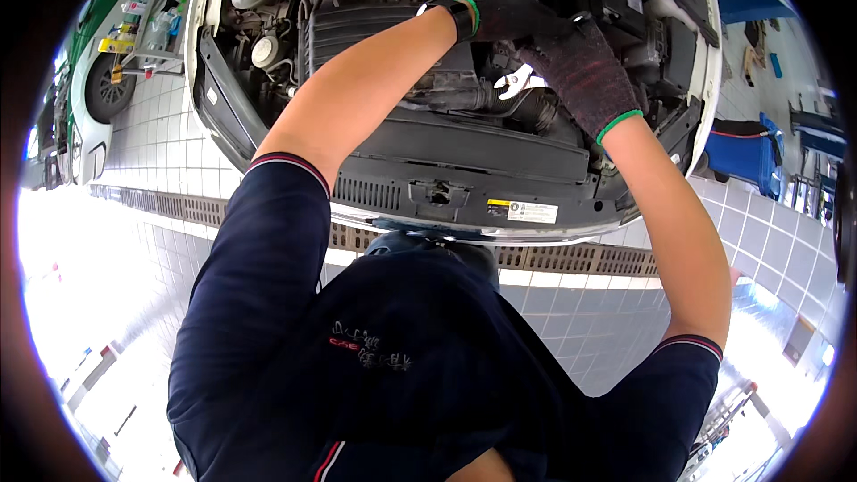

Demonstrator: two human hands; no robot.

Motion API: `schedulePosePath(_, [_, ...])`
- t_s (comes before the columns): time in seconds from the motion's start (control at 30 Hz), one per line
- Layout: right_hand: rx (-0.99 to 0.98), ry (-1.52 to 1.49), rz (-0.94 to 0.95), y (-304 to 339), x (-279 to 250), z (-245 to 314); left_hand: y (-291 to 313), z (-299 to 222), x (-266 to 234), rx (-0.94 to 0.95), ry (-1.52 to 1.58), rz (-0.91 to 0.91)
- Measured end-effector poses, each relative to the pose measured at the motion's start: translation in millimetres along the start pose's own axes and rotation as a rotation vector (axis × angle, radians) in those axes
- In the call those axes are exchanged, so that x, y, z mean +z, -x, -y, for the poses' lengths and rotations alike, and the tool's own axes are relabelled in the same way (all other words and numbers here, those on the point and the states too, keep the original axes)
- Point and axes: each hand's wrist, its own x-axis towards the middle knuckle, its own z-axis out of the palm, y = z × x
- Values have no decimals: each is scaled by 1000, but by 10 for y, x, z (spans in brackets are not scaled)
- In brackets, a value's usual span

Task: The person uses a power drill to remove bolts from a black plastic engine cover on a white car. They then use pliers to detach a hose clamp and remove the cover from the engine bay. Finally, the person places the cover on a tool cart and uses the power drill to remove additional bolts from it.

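Both my hands wear dark knit gloves with green cuffs and meet over the right side of a car's engine bay. My right hand (585, 76) is closed round a pair of pliers (515, 82), whose silver jaws stick out past the glove toward the engine. The handles are hidden in the palm. My left hand (513, 20) reaches across from the left, with its fingertips close to the right hand's fingers. Those left fingers are dark against the engine parts, and what they touch is hidden. Below the pliers runs a black corrugated hose (540, 110).
A black engine cover (357, 36) lies left of my hands, and a black battery box (620, 4) to their right. The front panel (455, 147) spans the bay before me. A blue cart (750, 156) stands at right; a wheeled vehicle (109, 87) and rack are at left.
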Motion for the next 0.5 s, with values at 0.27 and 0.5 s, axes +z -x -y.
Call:
schedulePosePath(0.27, [-31, -182, -4, -295, 698, -146, -446, 1109, -31, 384, -950, -87])
schedulePosePath(0.5, [183, -322, 73, -495, 1126, 156, -282, 887, -87, 64, -585, -21])
